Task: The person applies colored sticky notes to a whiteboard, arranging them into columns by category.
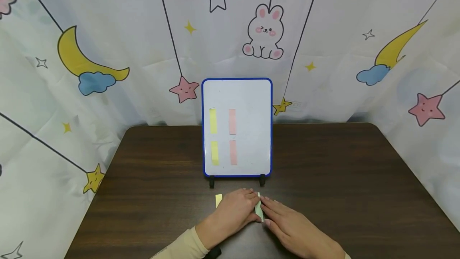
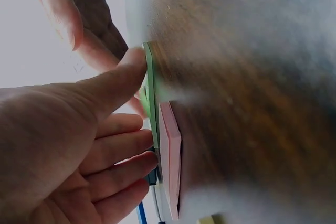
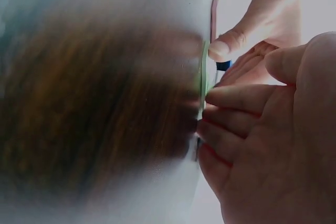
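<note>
Plausibly, skewing of the green pad [image 1: 259,211] before the board [image 1: 253,99] was risked by uneven pressure from both uncurled hands [image 1: 233,208] [image 1: 296,227].

A dark brown wood-grain table [image 1: 323,163] with rounded far corners bore a blue-rimmed whiteboard [image 1: 253,131], upright on two black feet [image 1: 211,182]. In front of it lay three narrow paper pads in a row, left to right: yellow pad [image 1: 218,200], pink pad [image 2: 170,156] (hidden from the head view), pale green pad [image 1: 258,210].
</note>
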`<state>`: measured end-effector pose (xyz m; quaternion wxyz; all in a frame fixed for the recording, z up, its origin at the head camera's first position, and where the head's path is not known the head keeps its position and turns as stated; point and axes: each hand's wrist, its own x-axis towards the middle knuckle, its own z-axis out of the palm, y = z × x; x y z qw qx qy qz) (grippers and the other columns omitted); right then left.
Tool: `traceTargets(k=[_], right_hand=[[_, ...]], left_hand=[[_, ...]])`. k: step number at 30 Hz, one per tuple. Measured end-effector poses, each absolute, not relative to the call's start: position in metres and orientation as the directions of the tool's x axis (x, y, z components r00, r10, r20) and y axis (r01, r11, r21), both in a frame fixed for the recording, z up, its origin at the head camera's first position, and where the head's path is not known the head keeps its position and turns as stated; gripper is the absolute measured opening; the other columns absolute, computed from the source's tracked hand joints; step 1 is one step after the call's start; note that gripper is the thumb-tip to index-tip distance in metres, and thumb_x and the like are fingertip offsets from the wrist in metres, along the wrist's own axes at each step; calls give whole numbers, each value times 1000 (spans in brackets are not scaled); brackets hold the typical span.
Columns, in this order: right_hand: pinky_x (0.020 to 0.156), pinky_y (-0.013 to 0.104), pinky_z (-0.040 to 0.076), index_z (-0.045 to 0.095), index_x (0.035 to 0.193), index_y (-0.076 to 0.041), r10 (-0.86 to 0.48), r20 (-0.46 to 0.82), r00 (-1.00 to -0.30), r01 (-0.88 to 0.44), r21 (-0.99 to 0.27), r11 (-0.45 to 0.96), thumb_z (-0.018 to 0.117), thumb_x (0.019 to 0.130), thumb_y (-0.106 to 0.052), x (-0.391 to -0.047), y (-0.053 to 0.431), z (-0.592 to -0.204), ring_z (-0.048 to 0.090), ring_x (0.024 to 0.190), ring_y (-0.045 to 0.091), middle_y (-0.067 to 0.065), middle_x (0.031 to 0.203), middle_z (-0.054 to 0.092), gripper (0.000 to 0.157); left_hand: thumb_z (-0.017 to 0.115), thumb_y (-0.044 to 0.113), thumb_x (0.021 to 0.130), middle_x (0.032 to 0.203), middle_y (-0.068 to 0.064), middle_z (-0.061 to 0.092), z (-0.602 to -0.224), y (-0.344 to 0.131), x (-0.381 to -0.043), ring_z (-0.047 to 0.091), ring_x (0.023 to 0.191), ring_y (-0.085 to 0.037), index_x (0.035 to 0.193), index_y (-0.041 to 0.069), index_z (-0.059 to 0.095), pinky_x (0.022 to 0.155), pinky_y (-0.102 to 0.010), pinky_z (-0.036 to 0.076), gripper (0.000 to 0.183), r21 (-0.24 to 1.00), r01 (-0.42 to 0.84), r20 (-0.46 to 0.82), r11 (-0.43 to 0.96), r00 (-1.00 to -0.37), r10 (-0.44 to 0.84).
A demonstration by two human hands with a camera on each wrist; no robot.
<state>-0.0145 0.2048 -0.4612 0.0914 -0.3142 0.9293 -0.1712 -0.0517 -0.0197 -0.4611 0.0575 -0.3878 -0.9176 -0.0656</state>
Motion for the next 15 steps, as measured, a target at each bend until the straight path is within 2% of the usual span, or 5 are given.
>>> traceTargets(k=[5,10,12,15], right_hand=[[114,47,47,42,157,-18,-598,-60,-799,-541,-360,760,36,110,-45,-15,205,-463,41,149,19,-4,165,37,54],[114,46,47,43,156,-17,-607,-44,-793,-557,-352,752,34,111,-45,-17,204,-463,41,149,19,-2,165,38,54],[114,46,47,44,155,-16,-607,-45,-794,-555,-353,753,33,111,-45,-17,203,-463,41,149,19,-2,164,38,54],[113,46,47,46,155,-17,-600,-54,-798,-545,-358,758,33,111,-45,-17,202,-461,43,149,20,-2,164,39,53]], left_hand=[[76,48,85,119,6,76,-463,-20,-53,70,116,-11,114,17,75,103,-25,54,43,87,714,185,694,-696,693],[75,56,85,118,3,76,-463,-20,-54,71,115,-14,117,13,75,102,-28,55,54,111,722,197,683,-690,697],[73,59,87,119,3,76,-463,-20,-53,71,115,-14,118,13,74,103,-28,55,56,112,723,187,681,-689,700],[66,51,96,120,3,76,-462,-19,-53,71,115,-12,121,13,74,103,-27,55,46,79,721,173,688,-690,703]])
